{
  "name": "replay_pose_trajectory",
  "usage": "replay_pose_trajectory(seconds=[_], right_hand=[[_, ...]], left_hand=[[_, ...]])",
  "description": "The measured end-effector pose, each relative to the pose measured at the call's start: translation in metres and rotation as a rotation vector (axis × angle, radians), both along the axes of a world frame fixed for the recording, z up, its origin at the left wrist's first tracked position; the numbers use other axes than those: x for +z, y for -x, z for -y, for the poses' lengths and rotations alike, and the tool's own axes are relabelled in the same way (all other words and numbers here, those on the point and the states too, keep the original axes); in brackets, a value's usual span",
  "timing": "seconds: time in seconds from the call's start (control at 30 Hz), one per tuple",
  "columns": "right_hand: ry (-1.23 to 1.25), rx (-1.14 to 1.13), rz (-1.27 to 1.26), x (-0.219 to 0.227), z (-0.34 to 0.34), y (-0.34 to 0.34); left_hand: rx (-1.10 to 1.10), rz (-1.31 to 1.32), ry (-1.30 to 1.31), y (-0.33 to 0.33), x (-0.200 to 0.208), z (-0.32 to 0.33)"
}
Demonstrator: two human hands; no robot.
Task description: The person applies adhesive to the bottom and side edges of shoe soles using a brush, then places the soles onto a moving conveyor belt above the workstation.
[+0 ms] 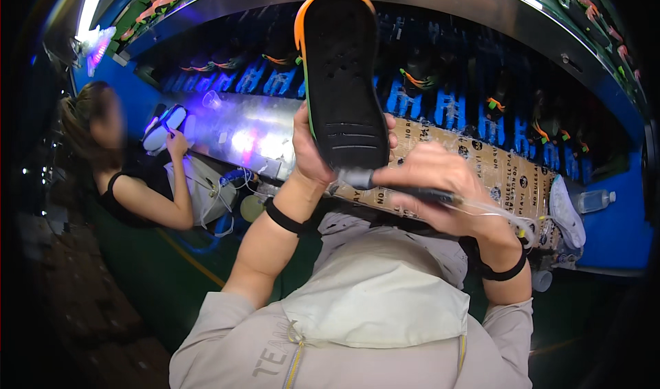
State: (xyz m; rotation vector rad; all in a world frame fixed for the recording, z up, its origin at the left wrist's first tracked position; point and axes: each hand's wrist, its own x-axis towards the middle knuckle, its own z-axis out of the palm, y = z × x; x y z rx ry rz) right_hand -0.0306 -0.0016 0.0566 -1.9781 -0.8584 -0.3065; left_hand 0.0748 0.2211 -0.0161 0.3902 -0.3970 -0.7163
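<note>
Sole gripped upright in left hand, tool pinched in right hand at 4 o'clock; loose grip, tip probably skids.

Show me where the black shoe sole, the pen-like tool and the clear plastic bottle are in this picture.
black shoe sole (pixel 342 79): head view, middle of its flat black face.
pen-like tool (pixel 419 193): head view, dark barrel under the right hand's fingers.
clear plastic bottle (pixel 595 200): head view, its body, lying at the far right.
</note>
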Motion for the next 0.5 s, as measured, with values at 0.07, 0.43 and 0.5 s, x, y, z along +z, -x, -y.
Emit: replay_pose_trajectory(seconds=[0.07,0.43,0.5], right_hand=[[0.146,-0.037,0.096,-0.003,0.002,-0.003],[0.294,0.119,0.066,0.019,0.009,-0.001],[0.227,0.082,0.036,0.018,0.011,-0.002]], left_hand=[[-0.023,0.065,-0.013,-0.007,0.006,0.003],[-0.067,0.115,-0.272,-0.044,0.023,0.000],[-0.072,0.118,-0.394,-0.044,0.031,0.004]])
